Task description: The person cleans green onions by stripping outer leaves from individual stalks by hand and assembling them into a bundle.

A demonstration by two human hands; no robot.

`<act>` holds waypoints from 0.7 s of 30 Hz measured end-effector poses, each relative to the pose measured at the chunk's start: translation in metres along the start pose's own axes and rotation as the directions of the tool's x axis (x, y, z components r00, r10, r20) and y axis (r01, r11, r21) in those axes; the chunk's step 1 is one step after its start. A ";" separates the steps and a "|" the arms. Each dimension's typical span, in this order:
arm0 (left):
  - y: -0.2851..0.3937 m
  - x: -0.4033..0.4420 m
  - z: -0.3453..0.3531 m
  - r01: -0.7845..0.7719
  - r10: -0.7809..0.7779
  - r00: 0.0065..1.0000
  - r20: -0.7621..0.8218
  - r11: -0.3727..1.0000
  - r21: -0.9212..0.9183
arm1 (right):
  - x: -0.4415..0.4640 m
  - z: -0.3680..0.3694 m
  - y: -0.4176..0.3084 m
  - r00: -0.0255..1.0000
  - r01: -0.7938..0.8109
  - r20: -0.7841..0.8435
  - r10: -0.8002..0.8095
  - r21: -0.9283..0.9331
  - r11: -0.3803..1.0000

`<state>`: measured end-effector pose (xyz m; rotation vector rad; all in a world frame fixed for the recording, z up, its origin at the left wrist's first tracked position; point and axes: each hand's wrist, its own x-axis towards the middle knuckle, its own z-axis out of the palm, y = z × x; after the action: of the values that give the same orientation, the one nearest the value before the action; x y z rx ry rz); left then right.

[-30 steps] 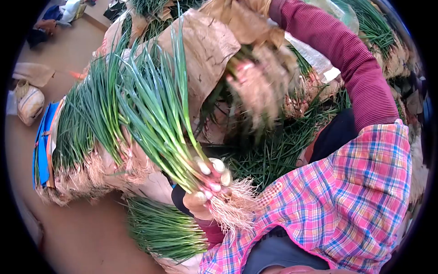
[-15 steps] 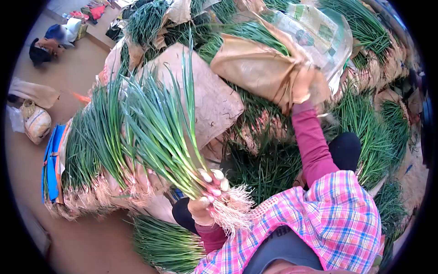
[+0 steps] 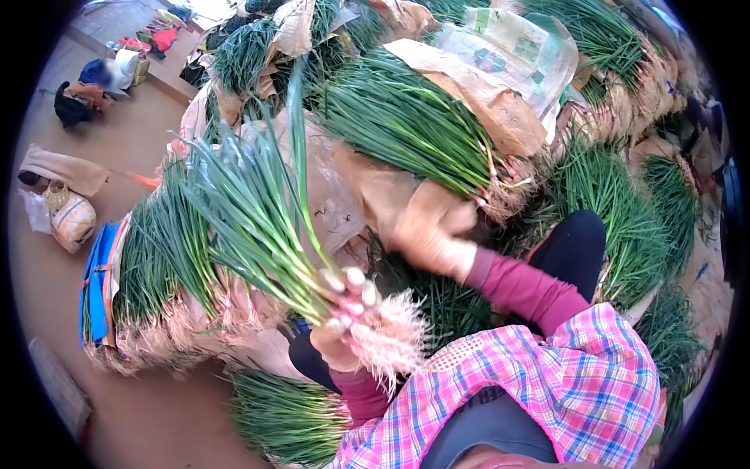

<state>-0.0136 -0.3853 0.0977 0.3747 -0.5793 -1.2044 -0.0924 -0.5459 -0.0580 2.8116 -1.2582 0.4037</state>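
A loose bunch of spring onions (image 3: 262,234) is clasped in my left hand (image 3: 332,348), its fingers wrapped round the stems just above the pale, stringy roots. The green leaves point up and to the left. My right hand (image 3: 437,242) is smeared by motion and grips a brown paper sheet (image 3: 363,184), also blurred. Beyond that hand lies a thick bundle of spring onions (image 3: 414,117), its leaves and roots exposed. Another brown paper piece (image 3: 500,113) lies along the bundle's far side.
A row of upright spring onions (image 3: 164,258) stands at the left beside a blue strip (image 3: 98,273). More leafy piles (image 3: 601,211) lie to the right, and one bundle (image 3: 289,414) is low by my left side. A printed plastic sack (image 3: 516,59) lies behind. Bags (image 3: 70,215) sit on the floor.
My right hand has swept left and toward me with the brown paper, uncovering the bundle beneath. My left hand stays nearly in place with its bunch.
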 end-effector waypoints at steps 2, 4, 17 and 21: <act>-0.014 0.006 0.024 -0.046 0.047 0.990 -0.135 0.999 0.011 | -0.047 -0.001 0.008 0.808 0.578 -0.028 -0.588 0.231 0.783; -0.024 0.010 0.005 0.051 -0.037 0.988 -0.153 0.995 0.087 | -0.051 0.006 0.013 0.908 0.307 0.050 -0.417 0.600 0.739; -0.118 -0.028 -0.093 0.272 -0.304 0.912 -0.277 0.951 -0.149 | 0.006 -0.062 0.189 0.776 -0.486 -0.063 0.628 0.574 0.659; -0.104 -0.030 -0.075 0.191 -0.248 0.926 -0.283 0.958 -0.214 | -0.038 -0.081 0.129 0.881 -0.142 0.217 0.420 0.969 -0.204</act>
<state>-0.0544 -0.3930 -0.0271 0.4696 -0.1555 -1.3710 -0.2293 -0.5937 0.0014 2.8531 -2.1567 2.8331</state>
